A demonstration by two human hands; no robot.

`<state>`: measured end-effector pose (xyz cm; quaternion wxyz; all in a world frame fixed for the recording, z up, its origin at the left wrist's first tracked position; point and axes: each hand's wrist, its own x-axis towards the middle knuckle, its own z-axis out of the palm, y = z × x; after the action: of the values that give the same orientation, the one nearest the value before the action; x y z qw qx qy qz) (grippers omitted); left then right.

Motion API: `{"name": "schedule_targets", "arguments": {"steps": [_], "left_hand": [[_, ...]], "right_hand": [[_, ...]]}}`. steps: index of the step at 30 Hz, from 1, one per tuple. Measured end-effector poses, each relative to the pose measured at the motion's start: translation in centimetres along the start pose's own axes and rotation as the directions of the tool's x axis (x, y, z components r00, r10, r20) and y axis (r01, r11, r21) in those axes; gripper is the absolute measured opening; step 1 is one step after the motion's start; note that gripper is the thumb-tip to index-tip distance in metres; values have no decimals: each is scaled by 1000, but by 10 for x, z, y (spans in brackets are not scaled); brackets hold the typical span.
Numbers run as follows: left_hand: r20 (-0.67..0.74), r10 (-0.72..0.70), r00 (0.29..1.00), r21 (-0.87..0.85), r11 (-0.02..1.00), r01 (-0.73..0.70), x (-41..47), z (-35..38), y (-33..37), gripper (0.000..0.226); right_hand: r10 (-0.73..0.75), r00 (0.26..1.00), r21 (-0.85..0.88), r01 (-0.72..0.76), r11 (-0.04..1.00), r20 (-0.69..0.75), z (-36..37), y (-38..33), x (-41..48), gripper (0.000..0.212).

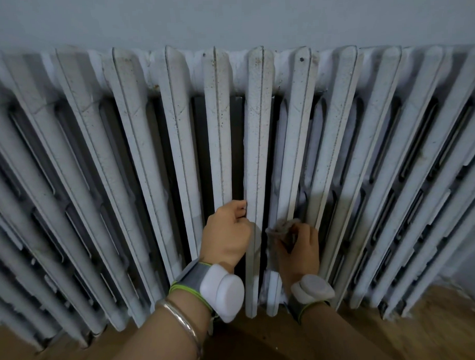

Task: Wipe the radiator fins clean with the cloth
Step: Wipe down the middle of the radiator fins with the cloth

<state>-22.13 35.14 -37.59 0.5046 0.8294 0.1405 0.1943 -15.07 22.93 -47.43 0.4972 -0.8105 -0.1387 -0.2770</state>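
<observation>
Both hands work low on the radiator (176, 128): my left hand (227, 234) curled round the edge of one fin (255, 152), my right hand (298, 246) pinching the cloth (282, 228) against the next gap. I'd press firmly and draw it along the whole fin.
</observation>
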Motion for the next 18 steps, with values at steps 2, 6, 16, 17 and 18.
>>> {"name": "schedule_targets", "arguments": {"steps": [2, 6, 16, 17, 18], "left_hand": [[2, -11, 1000, 48, 999, 11, -4, -2, -1, 40], [-7, -20, 1000, 151, 988, 21, -7, -12, -7, 31], [-120, -11, 993, 243, 969, 40, -9, -42, -30, 33], [-117, -10, 993, 225, 974, 36, -8, -43, -31, 36], [-105, -12, 994, 195, 980, 32, -8, -43, -30, 40]], "right_hand": [[34, 998, 1, -34, 999, 56, 0, 6, -4, 28], [201, 945, -77, -188, 979, 258, -7, 12, -9, 24], [44, 921, -3, -46, 999, 388, -30, -51, 11, 25], [-19, 934, 18, 13, 1000, 358, -30, -61, 16, 25], [-81, 946, 28, 76, 997, 314, -29, -70, 21, 24]]}}
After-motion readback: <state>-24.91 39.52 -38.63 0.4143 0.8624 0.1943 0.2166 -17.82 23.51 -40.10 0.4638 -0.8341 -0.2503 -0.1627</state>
